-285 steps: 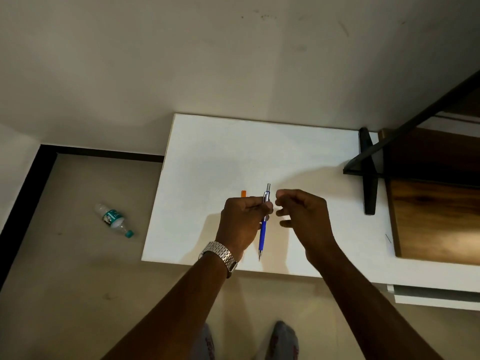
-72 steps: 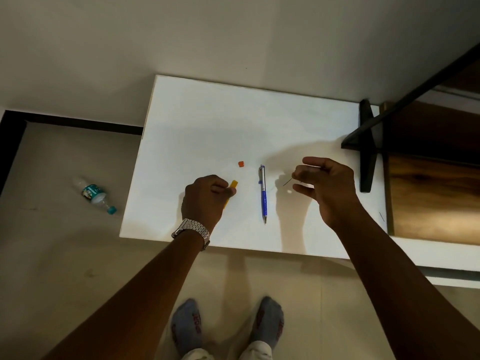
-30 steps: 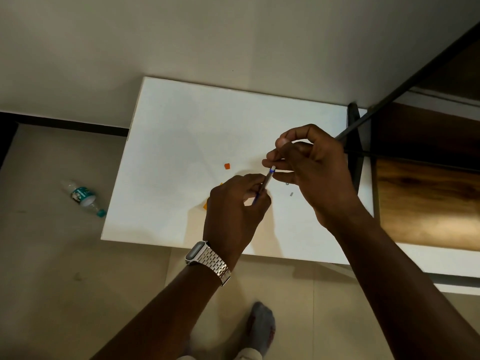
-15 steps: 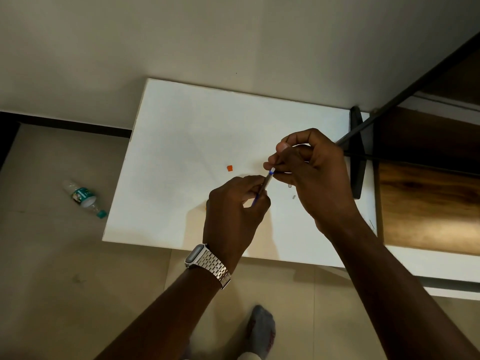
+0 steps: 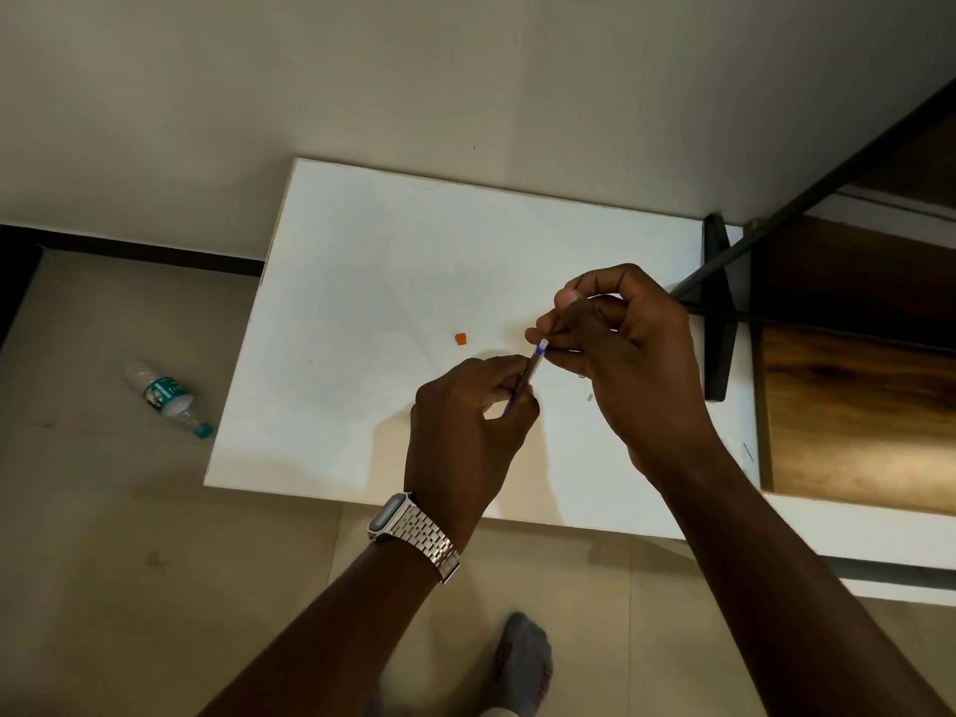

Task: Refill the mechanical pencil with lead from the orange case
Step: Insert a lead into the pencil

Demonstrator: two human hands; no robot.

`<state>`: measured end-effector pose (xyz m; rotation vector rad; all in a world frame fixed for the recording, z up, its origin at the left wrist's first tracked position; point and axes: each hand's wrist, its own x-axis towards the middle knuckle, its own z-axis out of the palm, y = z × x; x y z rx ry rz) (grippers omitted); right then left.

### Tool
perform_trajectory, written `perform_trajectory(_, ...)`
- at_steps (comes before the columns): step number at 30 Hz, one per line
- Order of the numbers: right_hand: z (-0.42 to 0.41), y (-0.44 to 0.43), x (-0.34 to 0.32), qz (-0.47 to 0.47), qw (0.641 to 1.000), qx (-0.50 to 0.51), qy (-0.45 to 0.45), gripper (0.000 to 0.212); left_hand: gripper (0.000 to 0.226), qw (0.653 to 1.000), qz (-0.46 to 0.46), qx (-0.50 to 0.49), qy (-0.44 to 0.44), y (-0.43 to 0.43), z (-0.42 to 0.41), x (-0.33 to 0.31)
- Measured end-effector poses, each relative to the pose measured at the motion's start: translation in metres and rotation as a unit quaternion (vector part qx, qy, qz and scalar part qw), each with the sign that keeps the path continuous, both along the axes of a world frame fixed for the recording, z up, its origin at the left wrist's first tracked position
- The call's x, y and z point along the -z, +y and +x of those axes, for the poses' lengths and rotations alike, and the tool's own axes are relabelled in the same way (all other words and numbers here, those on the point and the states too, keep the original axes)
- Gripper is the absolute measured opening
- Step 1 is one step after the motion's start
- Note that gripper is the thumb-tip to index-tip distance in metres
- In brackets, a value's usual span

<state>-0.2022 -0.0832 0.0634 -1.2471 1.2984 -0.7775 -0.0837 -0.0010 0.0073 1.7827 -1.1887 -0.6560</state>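
Observation:
The blue mechanical pencil [image 5: 533, 362] is tilted above the white table [image 5: 388, 261], its open top end pointing up and right. My left hand [image 5: 465, 421] grips its lower barrel. My right hand [image 5: 631, 364] pinches its fingertips together right at the pencil's top end; the lead they hold is too thin to see. A small orange cap [image 5: 460, 338] lies on the table just left of the hands. The orange case is hidden behind my left hand. A tiny pale pencil part [image 5: 588, 397] lies under my right hand.
A black metal frame [image 5: 716, 313] and a dark wooden shelf [image 5: 853, 416] stand at the table's right. A thin stray lead [image 5: 748, 451] lies beside the shelf. A plastic bottle [image 5: 165, 395] lies on the floor at left. My socked foot [image 5: 522, 659] is below.
The pencil was lying on the table 2.4 s ago; my left hand now holds it up, having left the orange case. My right hand has brought the lead to the pencil's top.

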Motion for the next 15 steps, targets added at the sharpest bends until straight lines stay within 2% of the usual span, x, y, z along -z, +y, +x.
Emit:
perform_trajectory(9, -0.0009, -0.0017, 0.0033, -0.023, 0.998, -0.023, 0.044, 0.01, 0.027, 1.0, -0.002, 0.002, 0.003, -0.0015, -0.0004, 0.0025)
perform_trajectory(15, -0.0041, -0.0021, 0.001, -0.013, 1.0, -0.01, 0.01, 0.008, 0.028, 1.0, 0.002, 0.004, 0.013, -0.0023, -0.0016, 0.0039)
